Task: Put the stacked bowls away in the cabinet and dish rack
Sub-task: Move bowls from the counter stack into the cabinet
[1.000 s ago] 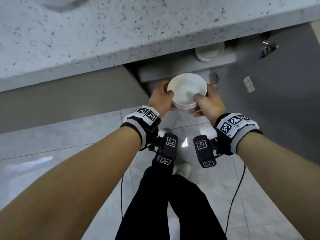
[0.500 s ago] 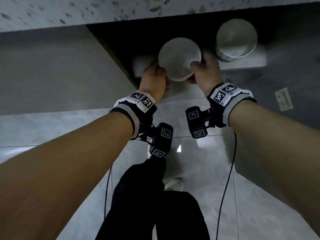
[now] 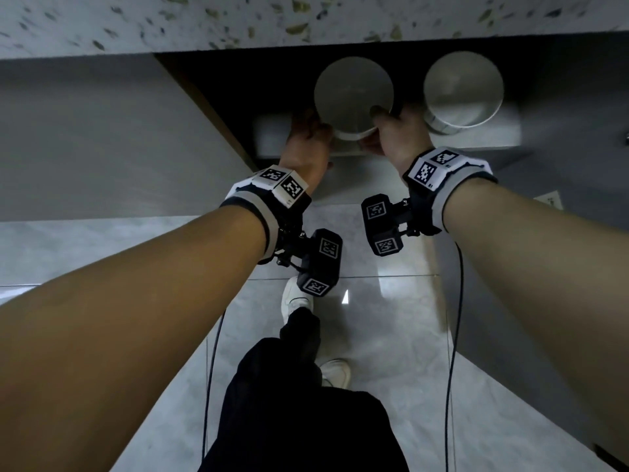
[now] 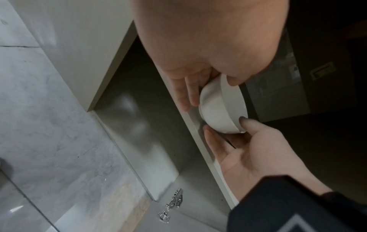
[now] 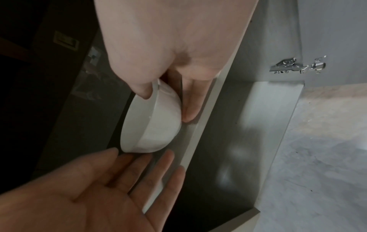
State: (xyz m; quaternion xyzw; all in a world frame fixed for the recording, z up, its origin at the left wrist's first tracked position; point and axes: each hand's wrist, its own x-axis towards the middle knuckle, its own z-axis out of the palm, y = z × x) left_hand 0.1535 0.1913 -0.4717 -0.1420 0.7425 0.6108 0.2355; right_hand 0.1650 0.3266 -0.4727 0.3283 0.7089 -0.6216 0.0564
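A white bowl [image 3: 354, 93] is held upright over the cabinet shelf [image 3: 272, 139], under the counter edge. My left hand [image 3: 308, 137] holds its left side, thumb on the rim and straight fingers along the underside. My right hand [image 3: 386, 127] pinches the right side, thumb over the rim and fingers beneath. In the left wrist view the bowl [image 4: 218, 113] sits between both hands, close to the shelf's front edge. The right wrist view shows the bowl [image 5: 157, 122] just off the shelf surface; whether it touches is unclear. A stack of white bowls [image 3: 463, 90] stands on the shelf to its right.
The speckled countertop [image 3: 306, 18] overhangs the cabinet opening. The open dark door [image 3: 571, 124] stands at the right and a closed cabinet front [image 3: 102, 131] at the left. A metal hinge [image 5: 298, 66] is on the inner side wall. Lower shelf space and tiled floor [image 3: 391, 335] lie below.
Both hands have carried the bowl from in front of the cabinet into the shaded opening, to the left of the stacked bowls. My head has come lower and closer.
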